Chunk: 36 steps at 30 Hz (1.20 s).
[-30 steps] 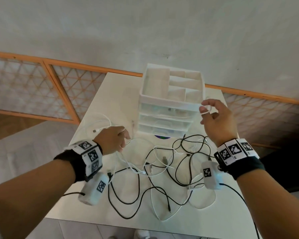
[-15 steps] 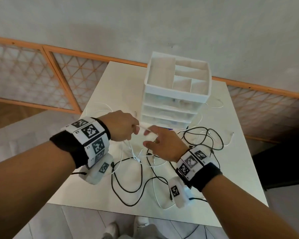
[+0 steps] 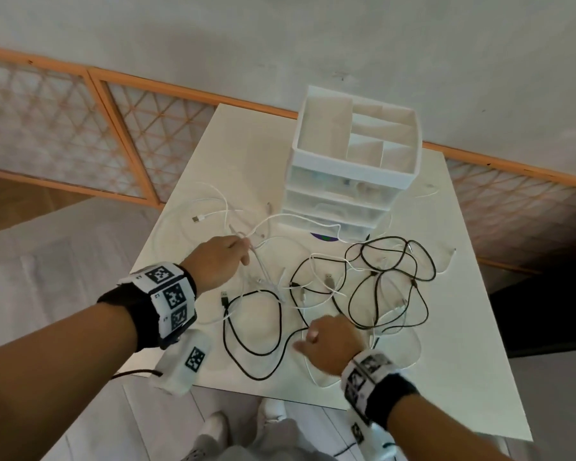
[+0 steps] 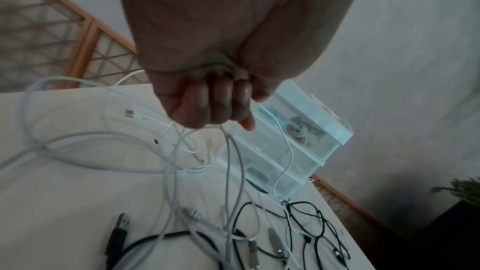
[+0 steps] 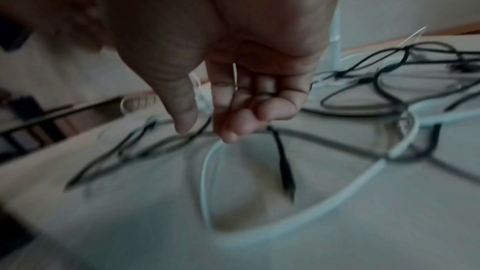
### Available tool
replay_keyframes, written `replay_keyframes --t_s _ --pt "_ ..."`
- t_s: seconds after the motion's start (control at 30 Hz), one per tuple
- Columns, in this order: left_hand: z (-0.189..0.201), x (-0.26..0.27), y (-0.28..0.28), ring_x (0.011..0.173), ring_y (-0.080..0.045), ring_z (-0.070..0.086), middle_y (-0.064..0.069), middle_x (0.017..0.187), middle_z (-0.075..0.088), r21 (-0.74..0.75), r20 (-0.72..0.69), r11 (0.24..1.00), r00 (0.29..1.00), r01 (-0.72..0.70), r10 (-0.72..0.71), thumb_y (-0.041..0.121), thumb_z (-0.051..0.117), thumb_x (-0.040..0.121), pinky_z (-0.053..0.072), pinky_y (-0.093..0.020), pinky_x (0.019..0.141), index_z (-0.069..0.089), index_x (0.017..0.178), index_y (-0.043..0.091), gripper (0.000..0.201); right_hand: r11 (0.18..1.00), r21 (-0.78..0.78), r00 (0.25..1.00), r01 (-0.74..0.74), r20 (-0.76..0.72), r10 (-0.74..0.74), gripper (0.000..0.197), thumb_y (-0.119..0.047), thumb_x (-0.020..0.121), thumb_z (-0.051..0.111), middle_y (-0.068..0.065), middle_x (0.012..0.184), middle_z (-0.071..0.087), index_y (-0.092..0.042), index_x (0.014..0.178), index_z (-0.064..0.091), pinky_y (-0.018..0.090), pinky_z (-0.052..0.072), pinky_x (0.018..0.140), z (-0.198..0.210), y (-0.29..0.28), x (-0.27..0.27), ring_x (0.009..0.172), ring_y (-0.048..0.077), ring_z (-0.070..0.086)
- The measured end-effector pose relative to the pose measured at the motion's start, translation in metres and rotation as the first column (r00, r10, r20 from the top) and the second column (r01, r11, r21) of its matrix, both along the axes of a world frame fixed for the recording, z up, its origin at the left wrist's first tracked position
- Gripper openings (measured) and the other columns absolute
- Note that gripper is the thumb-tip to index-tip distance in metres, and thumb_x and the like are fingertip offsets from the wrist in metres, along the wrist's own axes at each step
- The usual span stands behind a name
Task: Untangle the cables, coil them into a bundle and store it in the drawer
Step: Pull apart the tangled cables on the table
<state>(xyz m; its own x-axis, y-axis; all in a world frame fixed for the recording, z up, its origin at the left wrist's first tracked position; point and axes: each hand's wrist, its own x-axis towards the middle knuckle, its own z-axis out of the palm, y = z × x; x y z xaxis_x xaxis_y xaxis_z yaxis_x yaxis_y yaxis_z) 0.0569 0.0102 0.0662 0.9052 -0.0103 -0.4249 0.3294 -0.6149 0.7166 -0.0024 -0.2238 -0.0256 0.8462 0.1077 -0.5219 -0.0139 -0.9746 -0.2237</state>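
Observation:
Tangled white cables (image 3: 263, 271) and black cables (image 3: 389, 284) sprawl over the white table (image 3: 446, 361) in front of a white plastic drawer unit (image 3: 346, 181) whose drawers are closed. My left hand (image 3: 243, 251) grips a bunch of white cable strands (image 4: 233, 161) in a fist (image 4: 221, 108), lifted a little above the table left of the drawer unit (image 4: 293, 147). My right hand (image 3: 308, 337) hovers low near the table's front edge, fingers loosely curled (image 5: 207, 130), over a white cable loop (image 5: 207, 182) and a black cable end (image 5: 283, 161). That view is blurred and shows no grip.
A white USB plug (image 3: 198, 219) lies at the table's left, a black one (image 3: 224, 298) near my left wrist. An orange-framed lattice railing (image 3: 130, 151) runs behind the table. The table's front edge is close to my right wrist. A plant (image 4: 465, 190) stands off to the right.
My right hand let go of the white cable beside the drawer unit, came across to my left hand, then dropped back to the table's front. My left hand kept its grip on the white strands.

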Motion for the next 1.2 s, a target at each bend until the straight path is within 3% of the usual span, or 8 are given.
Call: replay_keyframes --t_s 0.23,0.37,0.43,0.53,0.63,0.87,1.03,1.2 --pt "0.014 0.002 -0.01 0.051 -0.01 0.037 0.003 0.064 0.044 -0.203 0.078 0.979 0.997 0.018 -0.002 0.021 0.041 0.102 0.029 -0.024 0.048 0.068 0.096 0.013 0.028 0.996 -0.085 1.0 0.002 0.024 0.0 0.022 -0.036 0.08 0.056 0.002 0.095 0.068 -0.024 0.093 0.069 0.027 0.051 0.073 0.0 0.005 0.001 0.088 0.025 0.066" --pt "0.019 0.001 -0.011 0.043 -0.011 0.029 0.006 0.052 0.035 -0.284 0.103 0.959 0.995 0.014 0.016 0.032 0.048 0.101 0.026 -0.023 0.043 0.071 0.085 0.012 0.033 0.95 0.258 0.9 0.174 0.35 -0.26 0.021 -0.033 0.094 0.057 0.001 0.076 0.074 -0.026 0.091 0.077 0.027 0.048 0.072 0.074 -0.022 0.038 0.079 0.023 0.069" --pt "0.022 0.002 -0.016 0.046 -0.012 0.031 0.005 0.052 0.038 -0.351 0.113 0.936 0.993 0.003 0.039 0.033 0.047 0.102 0.027 -0.023 0.045 0.07 0.084 0.012 0.036 0.877 0.447 0.771 0.179 0.489 -0.407 0.015 -0.028 0.093 0.064 -0.014 0.06 0.067 -0.025 0.09 0.078 0.018 0.05 0.072 0.127 -0.037 0.053 0.065 0.001 0.063" --pt "0.034 0.005 -0.03 0.063 -0.013 0.05 0.002 0.075 0.062 -0.397 0.213 0.917 0.976 0.038 0.051 0.031 0.043 0.104 0.04 -0.027 0.059 0.071 0.093 0.02 0.032 0.86 0.508 0.802 0.047 0.494 -0.336 0.01 -0.024 0.09 0.069 -0.028 0.056 0.062 -0.027 0.088 0.079 -0.001 0.037 0.059 0.184 -0.034 0.054 0.062 -0.016 0.057" --pt "0.05 0.005 -0.049 0.09 -0.01 0.06 0.002 0.105 0.072 -0.441 0.271 0.889 0.963 0.125 -0.001 0.033 0.04 0.105 0.044 -0.028 0.077 0.068 0.108 0.023 0.029 0.867 0.496 0.856 -0.041 0.465 -0.225 0.01 -0.021 0.089 0.071 -0.015 0.078 0.072 -0.024 0.088 0.08 -0.003 0.038 0.065 0.2 -0.015 0.048 0.073 -0.013 0.061" --pt "0.047 -0.006 -0.066 0.067 -0.019 0.054 0.002 0.061 0.042 -0.558 0.178 0.796 0.971 0.235 -0.162 0.036 0.036 0.105 0.045 -0.036 0.072 0.057 0.087 0.015 0.036 0.837 0.546 0.771 -0.041 0.55 -0.32 0.006 -0.024 0.083 0.076 -0.02 0.078 0.073 -0.024 0.079 0.079 0.015 0.055 0.08 0.206 -0.008 0.058 0.081 0.001 0.07" --pt "0.061 0.002 -0.045 0.05 -0.012 0.03 0.008 0.057 0.035 -0.465 0.27 0.868 0.962 0.174 -0.048 0.039 0.043 0.102 0.029 -0.025 0.046 0.05 0.067 0.023 0.039 0.763 0.646 0.681 -0.012 0.564 -0.467 0.013 -0.029 0.08 0.08 -0.009 0.049 0.056 -0.02 0.073 0.076 0.018 0.038 0.05 0.193 -0.048 0.068 0.044 0.004 0.045" --pt "0.107 0.022 -0.015 0.046 -0.015 0.023 0.006 0.053 0.027 -0.618 0.355 0.786 0.896 0.011 0.266 0.036 0.064 0.093 0.022 -0.028 0.047 0.034 0.062 0.024 0.045 0.938 0.038 0.903 0.344 0.26 -0.342 0.034 -0.041 0.088 0.067 0.0 0.071 0.061 -0.023 0.06 0.061 0.025 0.041 0.066 0.113 -0.11 0.081 0.086 0.028 0.067"
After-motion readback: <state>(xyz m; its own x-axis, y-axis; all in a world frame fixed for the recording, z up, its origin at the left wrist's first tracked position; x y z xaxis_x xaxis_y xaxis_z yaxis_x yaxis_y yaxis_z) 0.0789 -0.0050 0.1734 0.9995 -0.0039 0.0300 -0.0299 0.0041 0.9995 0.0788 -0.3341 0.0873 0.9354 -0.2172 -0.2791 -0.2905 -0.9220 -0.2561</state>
